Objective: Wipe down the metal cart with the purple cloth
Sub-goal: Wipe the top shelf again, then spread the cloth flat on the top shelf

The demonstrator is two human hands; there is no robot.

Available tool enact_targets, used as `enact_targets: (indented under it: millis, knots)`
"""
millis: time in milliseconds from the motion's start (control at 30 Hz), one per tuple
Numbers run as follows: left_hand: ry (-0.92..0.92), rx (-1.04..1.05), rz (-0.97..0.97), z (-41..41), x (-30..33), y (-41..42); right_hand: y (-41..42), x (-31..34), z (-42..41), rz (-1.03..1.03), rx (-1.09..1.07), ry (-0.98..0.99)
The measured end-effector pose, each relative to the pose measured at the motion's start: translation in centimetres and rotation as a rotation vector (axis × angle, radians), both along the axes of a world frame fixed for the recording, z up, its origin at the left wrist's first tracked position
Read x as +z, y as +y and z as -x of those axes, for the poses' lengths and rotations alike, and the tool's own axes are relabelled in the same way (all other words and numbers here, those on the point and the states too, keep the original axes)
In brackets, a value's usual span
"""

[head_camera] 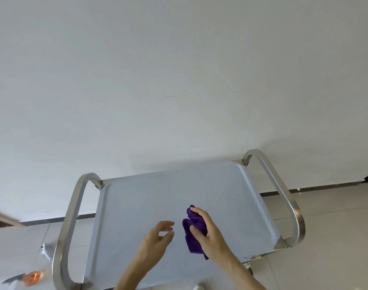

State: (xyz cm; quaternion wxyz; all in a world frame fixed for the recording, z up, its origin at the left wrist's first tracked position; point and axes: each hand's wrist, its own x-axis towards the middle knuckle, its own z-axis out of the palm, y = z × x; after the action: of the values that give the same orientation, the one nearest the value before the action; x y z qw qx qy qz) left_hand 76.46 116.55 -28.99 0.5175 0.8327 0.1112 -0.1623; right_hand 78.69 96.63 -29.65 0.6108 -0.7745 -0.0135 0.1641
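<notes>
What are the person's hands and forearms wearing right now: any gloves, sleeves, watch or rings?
Nothing visible. The left hand and right hand are bare, with no gloves and no rings that I can make out. Both forearms are uncovered down to the frame's bottom edge, with no sleeve cuffs, watch or wristband in view.

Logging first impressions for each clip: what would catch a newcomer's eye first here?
The purple cloth, bunched in the right hand above the cart top near its front edge. Beside it the left hand hovers with loose fingers, holding nothing. The cart's steel handles curve up at both ends against a white wall.
</notes>
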Motion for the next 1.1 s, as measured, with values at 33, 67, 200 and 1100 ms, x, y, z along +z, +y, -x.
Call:
enact_targets:
  millis: [33, 67, 200, 1100]
  knots:
    - [0.016, 0.001, 0.051, -0.1, 0.8, -0.6, 0.2, 0.9, -0.2, -0.041, -0.011, 0.0]
    - [0.027, 0.004, 0.111, -0.2, 1.6, -1.3, 0.4, 1.9, -0.5, -0.082, -0.013, 0.009]
    - [0.028, 0.106, 0.341, -0.1, 3.6, -3.2, 1.1, 4.6, -1.4, -0.358, 0.04, 0.217]
    - [-0.014, 0.458, 0.441, -0.1, 5.4, 5.5, 0.8, 4.5, -2.6, -0.218, -0.283, 0.128]
